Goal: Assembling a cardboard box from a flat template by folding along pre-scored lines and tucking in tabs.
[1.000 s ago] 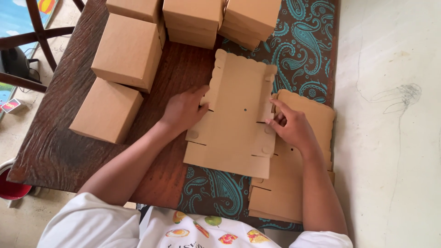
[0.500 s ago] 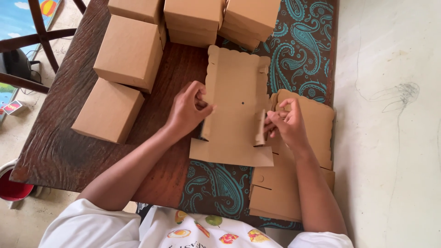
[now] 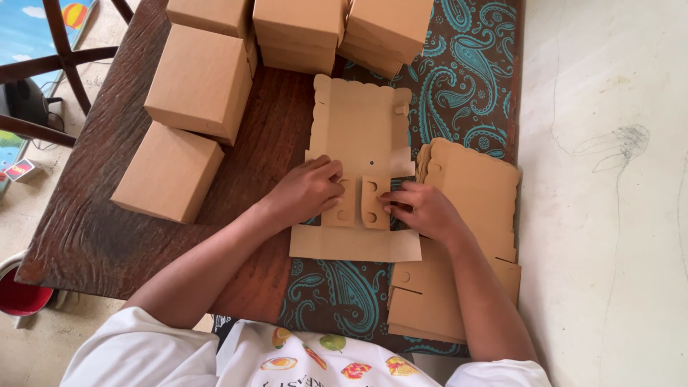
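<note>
Brown cardboard sheet (image 3: 358, 136) lies flat on table (image 3: 93, 215), long axis running away from the person. Left hand (image 3: 308, 190) presses left flap (image 3: 340, 204) down, fingers flat; right hand (image 3: 423, 208) pins right flap (image 3: 373, 203) likewise. Flaps meet at centre, directly under both hands. Stack of flat sheets (image 3: 466, 186) just right.

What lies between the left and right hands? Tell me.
In the head view, two folded-in flaps of the flat cardboard blank lie between the left hand and right hand, pressed down by the fingers.
</note>
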